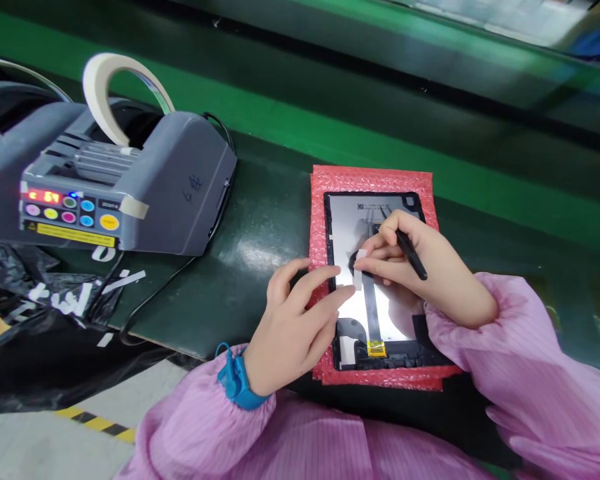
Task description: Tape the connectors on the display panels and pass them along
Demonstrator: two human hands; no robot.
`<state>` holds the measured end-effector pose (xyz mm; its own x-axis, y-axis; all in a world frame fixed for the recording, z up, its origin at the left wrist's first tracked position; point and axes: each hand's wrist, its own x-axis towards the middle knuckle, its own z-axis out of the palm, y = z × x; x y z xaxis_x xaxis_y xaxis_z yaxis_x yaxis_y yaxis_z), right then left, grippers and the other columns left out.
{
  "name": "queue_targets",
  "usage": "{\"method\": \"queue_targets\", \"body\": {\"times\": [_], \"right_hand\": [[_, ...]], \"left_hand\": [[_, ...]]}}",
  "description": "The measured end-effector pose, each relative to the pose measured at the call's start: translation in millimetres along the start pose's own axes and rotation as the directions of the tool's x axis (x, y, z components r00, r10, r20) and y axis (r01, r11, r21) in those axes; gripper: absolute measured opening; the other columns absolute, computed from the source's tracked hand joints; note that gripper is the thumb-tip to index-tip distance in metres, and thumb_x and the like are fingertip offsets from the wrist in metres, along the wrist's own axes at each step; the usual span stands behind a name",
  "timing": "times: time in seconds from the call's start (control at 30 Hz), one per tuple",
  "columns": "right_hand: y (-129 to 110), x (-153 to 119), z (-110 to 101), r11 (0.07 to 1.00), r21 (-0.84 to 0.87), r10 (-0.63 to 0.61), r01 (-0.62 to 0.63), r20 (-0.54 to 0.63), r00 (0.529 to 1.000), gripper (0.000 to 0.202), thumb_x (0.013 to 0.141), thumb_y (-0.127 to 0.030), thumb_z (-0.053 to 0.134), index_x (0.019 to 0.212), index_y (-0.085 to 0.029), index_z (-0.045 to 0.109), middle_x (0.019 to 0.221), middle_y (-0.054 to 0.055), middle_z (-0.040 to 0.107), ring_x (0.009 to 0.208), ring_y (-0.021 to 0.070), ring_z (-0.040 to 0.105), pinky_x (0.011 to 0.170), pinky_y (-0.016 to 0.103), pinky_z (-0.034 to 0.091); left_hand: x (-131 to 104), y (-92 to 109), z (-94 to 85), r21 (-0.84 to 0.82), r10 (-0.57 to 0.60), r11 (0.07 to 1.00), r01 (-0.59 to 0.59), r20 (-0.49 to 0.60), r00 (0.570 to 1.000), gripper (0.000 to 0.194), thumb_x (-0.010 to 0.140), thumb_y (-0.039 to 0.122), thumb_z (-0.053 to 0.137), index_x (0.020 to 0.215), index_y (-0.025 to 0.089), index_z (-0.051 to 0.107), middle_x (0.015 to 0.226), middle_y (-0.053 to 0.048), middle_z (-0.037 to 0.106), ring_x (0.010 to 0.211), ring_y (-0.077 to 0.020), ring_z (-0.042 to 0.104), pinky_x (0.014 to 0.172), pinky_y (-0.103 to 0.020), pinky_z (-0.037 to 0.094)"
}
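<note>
My right hand (405, 257) is closed, with black tweezers (414, 258) lodged between its fingers, their tips pointing away from me. Its thumb and forefinger also pinch a short strip of white tape (358, 279). Below it lies a tablet display panel (349, 223) in a black frame, its silvery back facing up. A dark flat ribbon cable (373, 310) runs down the panel to a yellow-taped end (377, 349). My left hand (300, 320) has its fingers spread over the panel's left edge, close to the tape; whether the fingertips touch the panel I cannot tell.
Pink bubble wrap (321, 183) lies under the panel on the dark green bench (253, 200). At left stands a grey tape dispenser (180, 180) with a tape roll (100, 93); a black cable (153, 303) trails from it. Tape scraps (83, 300) cling to a black plastic bag (45, 373).
</note>
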<state>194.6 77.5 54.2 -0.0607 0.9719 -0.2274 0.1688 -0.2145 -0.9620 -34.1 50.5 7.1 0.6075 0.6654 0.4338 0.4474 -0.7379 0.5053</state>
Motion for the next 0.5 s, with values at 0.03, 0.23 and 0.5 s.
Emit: {"method": "queue_targets", "body": {"times": [0.03, 0.23, 0.5], "right_hand": [[1.2, 0.7, 0.3, 1.000, 0.003, 0.001, -0.001, -0.007, 1.000, 0.062, 0.071, -0.050, 0.093, 0.079, -0.025, 0.037, 0.084, 0.001, 0.074, 0.058, 0.0114, 0.065, 0.050, 0.024, 0.048], [-1.0, -1.4, 2.1, 0.998, -0.052, -0.021, 0.022, 0.013, 1.000, 0.061, 0.075, -0.052, 0.090, 0.078, -0.026, 0.034, 0.085, 0.002, 0.075, 0.067, 0.0160, 0.069, 0.052, 0.026, 0.050], [12.7, 9.8, 2.5, 0.891, -0.397, -0.284, 0.219, -0.112, 0.952, 0.059, 0.075, -0.045, 0.090, 0.087, -0.027, 0.035, 0.091, 0.000, 0.066, 0.081, 0.0203, 0.066, 0.073, 0.037, 0.053]], "left_hand": [[1.1, -2.1, 2.0, 0.010, 0.009, 1.000, -0.009, 0.014, 1.000, 0.036, 0.100, 0.011, 0.051, 0.134, 0.019, 0.061, 0.142, -0.014, 0.055, 0.138, -0.0370, 0.035, 0.114, -0.057, 0.035], [3.6, -6.5, 8.2, 0.056, 0.034, 0.998, -0.038, 0.067, 0.997, 0.035, 0.106, 0.028, 0.047, 0.137, 0.022, 0.062, 0.152, -0.015, 0.051, 0.140, -0.0431, 0.031, 0.111, -0.065, 0.032], [2.8, -1.8, 9.3, 0.109, 0.013, 0.994, -0.021, 0.076, 0.997, 0.035, 0.107, 0.029, 0.048, 0.136, 0.023, 0.065, 0.152, -0.014, 0.054, 0.139, -0.0443, 0.034, 0.108, -0.069, 0.037]]}}
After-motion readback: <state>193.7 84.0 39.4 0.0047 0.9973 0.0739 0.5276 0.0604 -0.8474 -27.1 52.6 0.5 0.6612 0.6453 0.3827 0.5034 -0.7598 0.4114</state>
